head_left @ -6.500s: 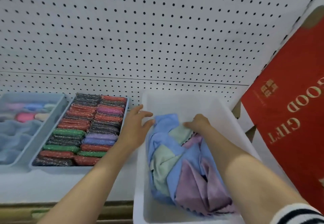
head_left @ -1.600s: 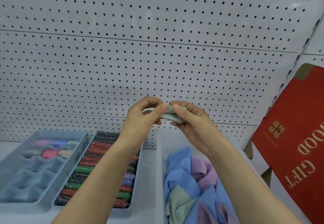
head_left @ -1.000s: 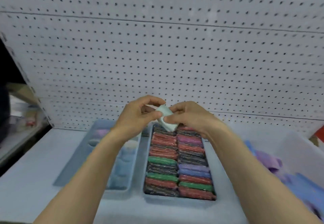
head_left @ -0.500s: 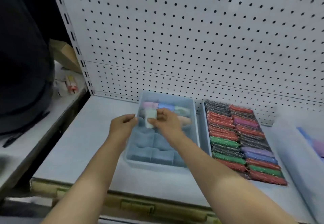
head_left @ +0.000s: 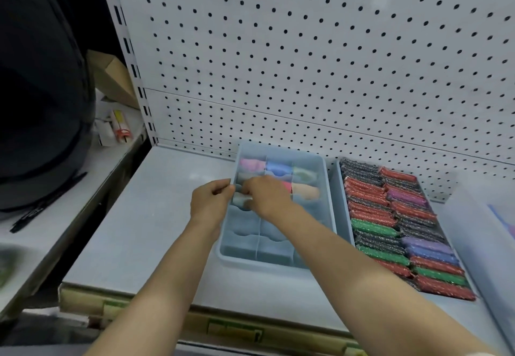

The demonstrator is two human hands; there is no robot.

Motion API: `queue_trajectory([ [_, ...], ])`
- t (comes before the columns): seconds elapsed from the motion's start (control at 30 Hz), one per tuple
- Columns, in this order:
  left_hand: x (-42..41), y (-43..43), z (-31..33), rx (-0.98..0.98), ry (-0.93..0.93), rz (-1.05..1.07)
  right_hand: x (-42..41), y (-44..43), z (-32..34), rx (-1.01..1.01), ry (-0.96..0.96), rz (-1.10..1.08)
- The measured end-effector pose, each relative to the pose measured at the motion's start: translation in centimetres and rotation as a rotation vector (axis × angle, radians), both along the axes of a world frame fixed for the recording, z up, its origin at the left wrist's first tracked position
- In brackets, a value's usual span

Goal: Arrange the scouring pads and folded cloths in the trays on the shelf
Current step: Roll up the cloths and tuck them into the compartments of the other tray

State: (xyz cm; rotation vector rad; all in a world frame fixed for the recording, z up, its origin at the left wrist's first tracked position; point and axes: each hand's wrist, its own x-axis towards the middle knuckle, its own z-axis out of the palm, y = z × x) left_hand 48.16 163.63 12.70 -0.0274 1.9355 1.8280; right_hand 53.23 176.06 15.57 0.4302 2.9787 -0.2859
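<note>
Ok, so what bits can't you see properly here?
Head view, folded cloth: mostly hidden under the right hand.
Head view, left hand: blur hides whether it pinches cloth or divided tray.
Head view, white bin: cut off by the right edge.

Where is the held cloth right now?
Head view, centre: the cloth is in the right hand, beside the left hand, at the left column of the divided tray.

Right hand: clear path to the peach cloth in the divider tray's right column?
Likely yes: the right hand sits just left of the peach cloth, open from above in the divider tray, though its fingers pinch a folded cloth.
</note>
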Motion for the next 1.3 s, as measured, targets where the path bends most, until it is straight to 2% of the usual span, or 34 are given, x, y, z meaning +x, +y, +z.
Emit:
queue_trajectory([
  [0.13, 0.2, 0.0, 0.3, -0.029, 0.021, 0.017, 0.1, 0.6, 0.6, -0.169, -0.057, 0.040],
  [0.3, 0.5, 0.1, 0.6, -0.066, 0.064, 0.026, -0.2, 0.2, -0.8, -0.004, -0.033, 0.047],
  [0.47, 0.4, 0.0, 0.9, -0.107, 0.033, 0.009, 1.0, 1.3, 1.9, -0.268, -0.085, 0.059],
  [0.6, 0.9, 1.3, 2.4, -0.269, 0.101, 0.034, 4.6, 4.4, 6.6, -0.417, 0.143, 0.027],
  [0.7, 3.5, 5.2, 5.1, -0.443, 0.310, 0.128, 9.0, 8.6, 10.5, -0.458, 0.376, 0.000],
  [0.8, 8.8, 12.1, 7.7, -0.396, 0.483, 0.099, 15.3, 13.8, 13.6, -0.451, 0.543, -0.010],
  [0.93, 19.5, 22.7, 9.2, -0.326, 0.708, -0.131, 24.9, 22.5, 14.9, -0.405, 0.629, -0.111],
  [1.03, 26.7, 29.4, 8.1, -0.228, 0.776, -0.373, 32.0, 29.8, 13.5, -0.388, 0.592, -0.267],
  [1.13, 31.5, 34.3, 6.3, -0.246, 0.777, -0.557, 38.2, 37.1, 10.6, -0.309, 0.456, -0.470],
  [1.2, 33.5, 36.1, 5.4, -0.290, 0.740, -0.589, 41.2, 40.8, 8.2, -0.306, 0.284, -0.582],
  [1.3, 34.7, 37.0, 4.3, -0.360, 0.719, -0.558, 43.6, 43.8, 4.9, -0.350, 0.077, -0.572],
])
